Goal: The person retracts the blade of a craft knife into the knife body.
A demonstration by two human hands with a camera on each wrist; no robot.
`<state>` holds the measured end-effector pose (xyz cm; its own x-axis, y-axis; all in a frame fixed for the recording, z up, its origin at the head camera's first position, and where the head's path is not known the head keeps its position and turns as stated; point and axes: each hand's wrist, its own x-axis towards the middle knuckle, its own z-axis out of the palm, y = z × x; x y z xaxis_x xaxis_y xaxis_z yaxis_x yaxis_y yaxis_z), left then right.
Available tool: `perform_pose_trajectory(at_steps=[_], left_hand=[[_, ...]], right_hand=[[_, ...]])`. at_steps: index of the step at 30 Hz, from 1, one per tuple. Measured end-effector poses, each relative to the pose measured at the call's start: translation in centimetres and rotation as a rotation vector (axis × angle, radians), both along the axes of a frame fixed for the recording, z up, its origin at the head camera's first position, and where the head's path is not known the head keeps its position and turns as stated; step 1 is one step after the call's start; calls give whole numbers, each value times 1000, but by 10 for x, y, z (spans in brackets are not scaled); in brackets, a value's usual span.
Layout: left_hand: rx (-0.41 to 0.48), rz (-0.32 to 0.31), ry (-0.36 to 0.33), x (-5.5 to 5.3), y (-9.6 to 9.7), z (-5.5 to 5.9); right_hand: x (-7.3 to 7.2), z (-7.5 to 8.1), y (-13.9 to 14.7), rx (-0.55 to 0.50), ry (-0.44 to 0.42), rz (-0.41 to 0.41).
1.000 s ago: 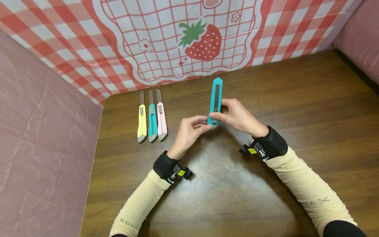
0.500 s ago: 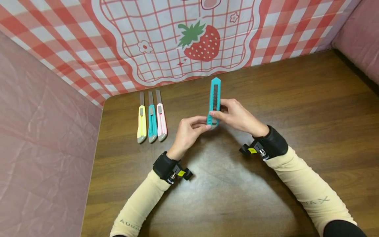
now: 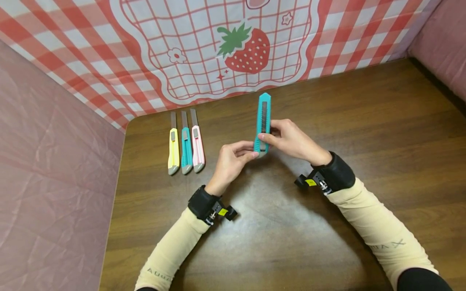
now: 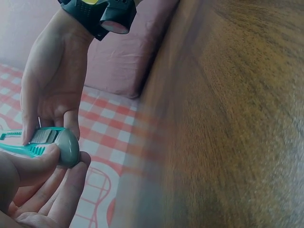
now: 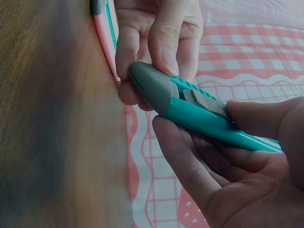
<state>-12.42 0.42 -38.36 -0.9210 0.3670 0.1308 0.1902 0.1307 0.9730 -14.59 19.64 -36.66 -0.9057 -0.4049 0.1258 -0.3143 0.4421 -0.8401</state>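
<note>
Both hands hold a teal box cutter (image 3: 263,117) upright over the table, its blade drawn back inside the body. My left hand (image 3: 231,159) pinches its lower end, thumb and fingers around the grey end cap (image 5: 154,85) in the right wrist view. Higher up the handle, my right hand (image 3: 293,139) grips the body from the right. Its thumb touches the ridged grey slider (image 5: 206,102), which sits close to the end cap. The left wrist view also shows the slider (image 4: 43,136) beside the right fingertips.
Left of the hands lie three box cutters side by side with blades out: yellow (image 3: 173,151), teal (image 3: 187,149) and pink (image 3: 198,147). They rest on a brown wooden table (image 3: 276,226). A red checked cloth (image 3: 204,48) hangs behind, and pink fabric stands at both sides.
The held box cutter has tipped slightly from a rightward lean to more upright, its top shifting a little left. Both hands keep their grips; the three lying cutters stay put.
</note>
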Motion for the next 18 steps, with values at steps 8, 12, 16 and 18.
perform_pose_trajectory(at_steps=[8,12,16,18], left_hand=[[-25,4,8,2,1,2],[-40,12,13,2,2,3],[-33,9,-5,0,2,-1],[-22,5,-19,-3,2,-8]], right_hand=[[0,0,0,-3,-3,20],[0,1,0,-3,7,19],[0,1,0,5,10,16],[0,1,0,11,10,13]])
